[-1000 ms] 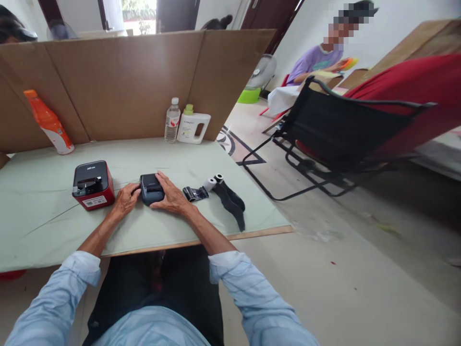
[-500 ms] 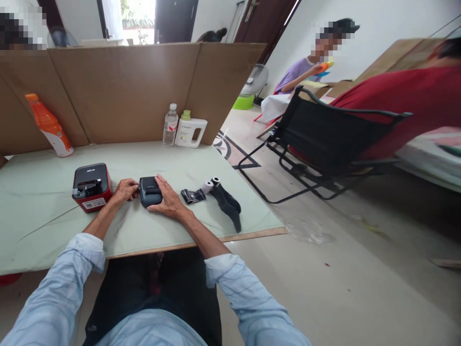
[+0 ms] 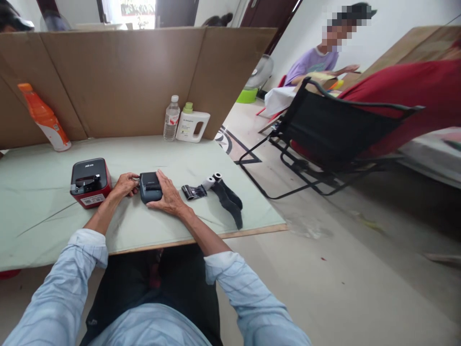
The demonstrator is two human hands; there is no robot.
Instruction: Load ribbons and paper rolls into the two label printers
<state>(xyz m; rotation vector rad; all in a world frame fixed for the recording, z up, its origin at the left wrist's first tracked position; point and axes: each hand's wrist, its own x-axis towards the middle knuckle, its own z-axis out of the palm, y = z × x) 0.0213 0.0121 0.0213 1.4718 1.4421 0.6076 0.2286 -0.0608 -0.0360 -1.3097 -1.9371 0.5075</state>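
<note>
A small dark grey printer (image 3: 149, 185) lies on the pale green table (image 3: 43, 216). My right hand (image 3: 167, 194) rests flat along its right side, fingers stretched over its edge. My left hand (image 3: 124, 184) is curled against the printer's left side, fingertips pressed to it. A red and black label printer (image 3: 90, 181) stands just left of my left hand. To the right of my right hand lie a shiny black strip (image 3: 193, 191), two white paper rolls (image 3: 212, 180) and a dark sock-like pouch (image 3: 230, 202).
A cardboard screen (image 3: 118, 77) walls the table's back. Against it stand an orange bottle (image 3: 45, 117), a clear water bottle (image 3: 171, 118) and a white jug (image 3: 192, 126). To the right a black folding chair (image 3: 334, 129) holds a person in red; another person sits beyond.
Only the camera view shifted slightly. Both hands stay at the sides of the small dark printer.
</note>
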